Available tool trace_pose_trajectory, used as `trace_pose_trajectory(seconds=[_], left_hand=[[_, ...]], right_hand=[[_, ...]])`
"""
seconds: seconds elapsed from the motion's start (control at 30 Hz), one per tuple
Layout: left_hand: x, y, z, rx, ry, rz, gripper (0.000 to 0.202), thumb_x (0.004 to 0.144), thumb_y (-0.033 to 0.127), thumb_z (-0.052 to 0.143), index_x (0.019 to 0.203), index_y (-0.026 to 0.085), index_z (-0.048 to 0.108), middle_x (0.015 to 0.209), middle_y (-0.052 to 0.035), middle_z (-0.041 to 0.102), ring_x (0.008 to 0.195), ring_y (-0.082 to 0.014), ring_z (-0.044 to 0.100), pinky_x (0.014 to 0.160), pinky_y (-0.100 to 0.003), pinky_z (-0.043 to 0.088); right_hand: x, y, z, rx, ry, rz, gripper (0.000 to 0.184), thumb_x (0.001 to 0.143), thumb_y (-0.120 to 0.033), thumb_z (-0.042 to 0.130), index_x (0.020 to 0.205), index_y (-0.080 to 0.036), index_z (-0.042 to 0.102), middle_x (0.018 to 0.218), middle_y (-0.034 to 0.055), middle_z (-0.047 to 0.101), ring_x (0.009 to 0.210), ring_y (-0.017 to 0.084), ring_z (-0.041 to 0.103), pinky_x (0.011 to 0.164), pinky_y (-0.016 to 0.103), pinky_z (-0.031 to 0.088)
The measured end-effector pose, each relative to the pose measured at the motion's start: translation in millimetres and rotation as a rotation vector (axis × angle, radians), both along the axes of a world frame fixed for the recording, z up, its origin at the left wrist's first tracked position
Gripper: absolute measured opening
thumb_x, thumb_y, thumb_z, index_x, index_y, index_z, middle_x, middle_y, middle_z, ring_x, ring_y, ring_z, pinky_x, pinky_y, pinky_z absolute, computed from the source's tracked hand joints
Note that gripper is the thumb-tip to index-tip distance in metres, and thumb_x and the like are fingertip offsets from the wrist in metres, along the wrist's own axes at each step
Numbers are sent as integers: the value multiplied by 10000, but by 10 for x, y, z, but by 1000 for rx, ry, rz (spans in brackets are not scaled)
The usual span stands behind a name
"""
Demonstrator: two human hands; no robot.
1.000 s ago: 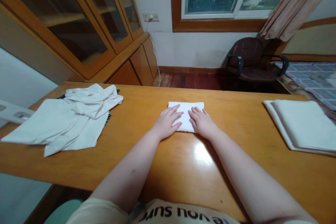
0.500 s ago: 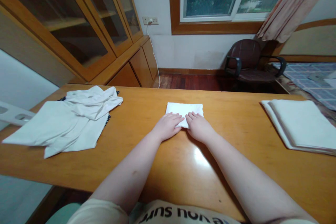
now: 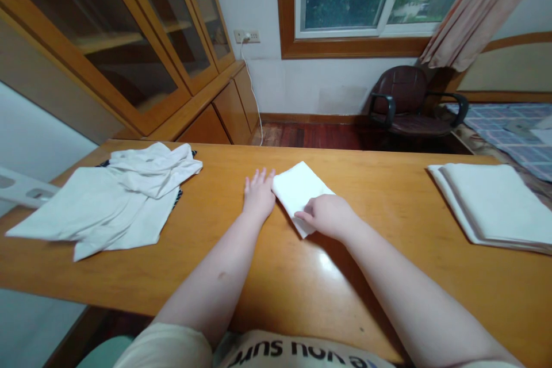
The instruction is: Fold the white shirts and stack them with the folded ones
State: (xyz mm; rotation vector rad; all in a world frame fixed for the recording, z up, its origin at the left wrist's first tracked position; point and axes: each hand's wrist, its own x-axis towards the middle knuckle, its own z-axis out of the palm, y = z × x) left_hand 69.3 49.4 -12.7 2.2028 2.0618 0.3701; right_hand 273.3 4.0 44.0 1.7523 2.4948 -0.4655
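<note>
A small folded white cloth (image 3: 297, 190) lies turned at an angle in the middle of the wooden table (image 3: 276, 276). My left hand (image 3: 257, 195) lies flat on the table with its fingers stretched out, touching the cloth's left edge. My right hand (image 3: 328, 215) rests on the cloth's near right corner, fingers curled and pinching it.
A loose heap of white garments (image 3: 116, 198) lies at the table's left end. Neatly folded white cloths (image 3: 491, 207) are stacked at the right end. Beyond the table stand a glass-door cabinet (image 3: 129, 40), a dark armchair (image 3: 409, 103) and a window.
The folded cloth has been turned from square-on to an angle. My left hand slid off it to its left side, and my right hand moved to its near corner.
</note>
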Motion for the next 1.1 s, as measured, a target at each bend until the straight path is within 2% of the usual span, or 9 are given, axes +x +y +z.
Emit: trace_pose_trajectory(seconds=[0.07,0.13,0.23,0.37,0.5,0.63,0.73,0.9,1.1], left_hand=[[-49,19,-13,-11,-19,230,634,830,334,467,1413,106,366,1483,-206,294,1392,-393,144,1087,-621,84],[-86,18,-13,-20,-37,312,655,828,413,464,1387,79,397,1472,-227,302,1387,-419,124,1076,-639,91],[-70,-27,12,19,-60,244,494,867,431,394,1238,159,572,1420,-156,424,1379,-381,195,1093,-599,139],[55,-106,47,25,-80,159,439,865,510,397,909,204,709,1264,-124,583,1344,-389,272,1085,-601,165],[139,-89,1,-34,-224,91,396,820,526,484,921,202,688,1248,-110,594,1345,-384,277,1090,-571,195],[136,-17,-76,-93,-421,72,324,786,452,568,961,189,642,1309,-113,542,1376,-360,225,1109,-544,169],[134,1,-98,-88,-669,11,340,778,373,591,1065,190,573,1282,-115,559,1335,-309,336,1090,-493,255],[199,-46,-61,-268,-1409,-75,553,765,328,571,1256,191,356,1277,-113,571,1127,-240,569,951,-423,451],[216,-99,8,-662,-1742,-41,556,682,282,661,1185,112,494,1181,-174,633,1093,-318,595,971,-485,446]], right_hand=[[56,51,-12,50,108,-107,537,892,-586,332,939,-190,692,853,114,696,800,241,635,700,319,445],[141,150,-97,152,206,-233,453,917,-483,357,1063,-176,656,990,118,685,903,230,623,775,308,440],[275,322,-288,207,360,-340,393,889,-386,453,1141,-130,609,1141,141,633,1050,228,577,894,305,413],[362,461,-462,44,593,-493,462,809,-342,572,1202,-99,561,1176,157,622,1029,228,605,893,319,442],[363,471,-485,-57,818,-630,485,783,-325,596,1206,-93,548,1121,157,657,971,228,640,842,327,482],[363,418,-458,-267,1007,-631,357,785,-375,575,1016,-108,633,935,125,717,796,232,681,682,313,527],[355,394,-471,-307,1097,-604,296,743,-369,620,906,-122,642,887,115,725,772,240,682,665,317,534],[292,371,-498,-300,1405,-530,395,761,-427,607,1038,-146,581,1019,114,705,867,242,679,756,340,538],[188,294,-428,-431,1437,-495,420,790,-504,534,997,-143,593,995,138,704,891,261,677,769,358,538]])
